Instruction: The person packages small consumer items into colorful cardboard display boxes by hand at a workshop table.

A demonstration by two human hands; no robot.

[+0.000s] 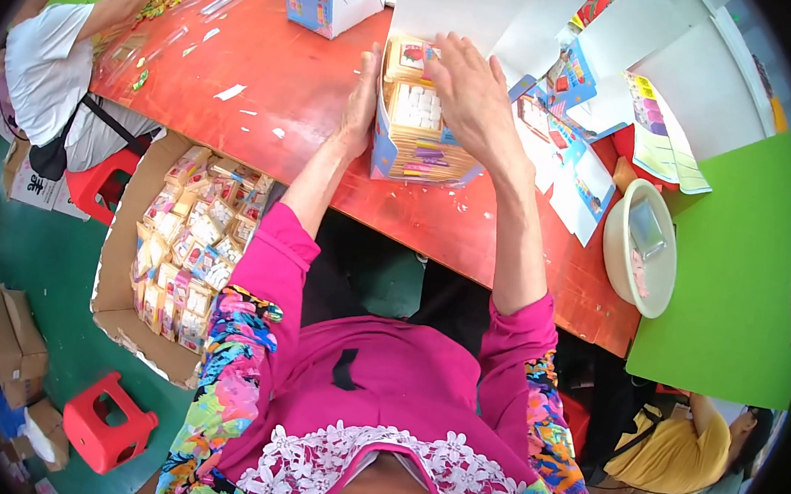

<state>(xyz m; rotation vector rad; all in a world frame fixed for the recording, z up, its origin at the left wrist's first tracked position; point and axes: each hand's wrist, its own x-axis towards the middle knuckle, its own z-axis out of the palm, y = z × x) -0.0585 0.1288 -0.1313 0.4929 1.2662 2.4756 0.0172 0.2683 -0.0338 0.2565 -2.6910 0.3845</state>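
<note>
On the red table in front of me stands a blue printed display box with an open side. Inside it are stacked flat packets showing white pieces and small red pictures. My left hand lies along the box's left side, its fingers straight and pointing away from me. Over the packets' right side reaches my right hand, fingers stretched out, its palm side hidden. Neither hand is seen to grip anything. To the left below the table edge, a large open carton holds many similar packets.
Another blue and white box stands farther back on the table. Flattened printed cartons and a cream basin lie to the right. A co-worker in white sits at far left. A red stool stands on the floor.
</note>
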